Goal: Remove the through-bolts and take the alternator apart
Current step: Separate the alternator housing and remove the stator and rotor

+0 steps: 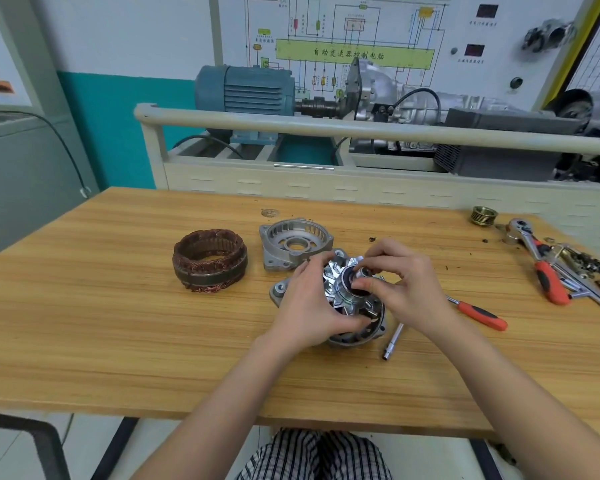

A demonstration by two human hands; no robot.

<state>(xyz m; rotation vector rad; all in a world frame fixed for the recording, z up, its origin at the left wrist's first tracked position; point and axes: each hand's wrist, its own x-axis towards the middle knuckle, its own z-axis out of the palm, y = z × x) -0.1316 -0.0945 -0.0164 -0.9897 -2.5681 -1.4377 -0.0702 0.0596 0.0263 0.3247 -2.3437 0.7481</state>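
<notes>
The rotor (347, 292) sits in its housing (368, 332) on the table (118, 341), between both hands. The left hand (309, 306) grips its side; the right hand (402, 282) pinches the shaft end (362, 273). Left of the hands lies the stator (209, 259), beyond them the end cover (296, 242), to the right a ratchet (537, 261).

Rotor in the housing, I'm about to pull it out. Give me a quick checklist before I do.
1. Stator off and set aside: ok.
2. Other end cover removed: ok.
3. Left hand steadying the housing: ok.
4. Right hand pinching the rotor at its shaft end: ok.
5. Extension bar lies touching the housing: not ok.
6. Rotor free in its bearing: cannot tell.
</notes>
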